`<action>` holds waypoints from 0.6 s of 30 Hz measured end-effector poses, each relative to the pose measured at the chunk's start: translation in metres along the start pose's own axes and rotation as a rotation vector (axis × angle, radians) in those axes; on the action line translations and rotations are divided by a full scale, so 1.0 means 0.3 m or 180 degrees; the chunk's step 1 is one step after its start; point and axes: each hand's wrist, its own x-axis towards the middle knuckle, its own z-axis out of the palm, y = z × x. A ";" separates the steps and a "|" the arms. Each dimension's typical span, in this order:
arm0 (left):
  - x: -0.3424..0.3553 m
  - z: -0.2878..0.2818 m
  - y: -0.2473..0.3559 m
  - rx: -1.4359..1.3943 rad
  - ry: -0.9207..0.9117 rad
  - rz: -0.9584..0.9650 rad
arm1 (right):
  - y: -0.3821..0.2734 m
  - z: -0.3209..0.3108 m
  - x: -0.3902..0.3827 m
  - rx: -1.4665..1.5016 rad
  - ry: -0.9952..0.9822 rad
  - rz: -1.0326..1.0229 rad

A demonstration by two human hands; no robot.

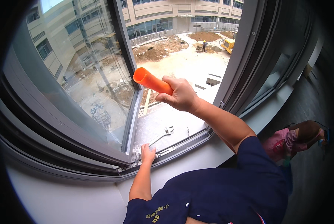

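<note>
My right hand (180, 94) is wrapped round a bright orange hollow tube (148, 79), raised in the window opening with its open round end tilted up and to the left. Lower down, my left hand (148, 153) rests at the bottom window frame (174, 150), fingers apart, beside the near end of a thin metal window stay (159, 138). Whether its fingertips touch the stay cannot be made out. The glass window sash (96, 74) stands swung outward on the left.
A pale outer ledge (182, 119) lies beyond the frame. Far below is a courtyard with dirt piles (155, 52), a worker (204, 46) and a yellow machine (228, 44). Indoors at right, a person in a pink top (282, 143) bends over on the dark floor (308, 179).
</note>
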 end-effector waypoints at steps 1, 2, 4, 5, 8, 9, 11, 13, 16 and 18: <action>0.006 -0.001 0.007 -0.0021 0.0032 -0.0047 | 0.003 0.000 0.027 -0.0013 -0.0055 -0.0011; 0.018 -0.003 0.017 0.0033 0.0020 -0.0095 | 0.015 0.012 0.056 -0.0078 -0.0040 -0.0047; 0.032 -0.019 0.034 0.0180 -0.0051 -0.0222 | 0.063 0.054 0.102 -0.0168 0.0000 -0.0069; 0.043 -0.017 0.035 0.0269 -0.0042 -0.0205 | 0.116 0.091 0.124 -0.0268 0.0196 -0.0218; 0.067 0.014 0.006 0.0623 -0.0013 -0.0036 | 0.228 0.169 0.148 -0.0578 0.0178 0.0067; 0.072 0.015 0.011 0.0723 -0.0043 -0.0003 | 0.278 0.199 0.146 -0.0638 0.0183 0.0122; 0.088 0.017 0.028 0.0919 -0.0112 0.0076 | 0.375 0.257 0.142 -0.0772 0.0147 0.0257; 0.099 0.019 0.033 0.1048 -0.0139 0.0206 | 0.456 0.310 0.135 -0.0896 0.0053 0.0434; 0.100 0.019 0.048 0.1193 -0.0097 0.0301 | 0.555 0.358 0.123 -0.0944 -0.0153 0.0757; 0.096 0.011 0.060 0.1320 0.0060 0.0341 | 0.621 0.394 0.121 -0.1073 -0.0343 0.0935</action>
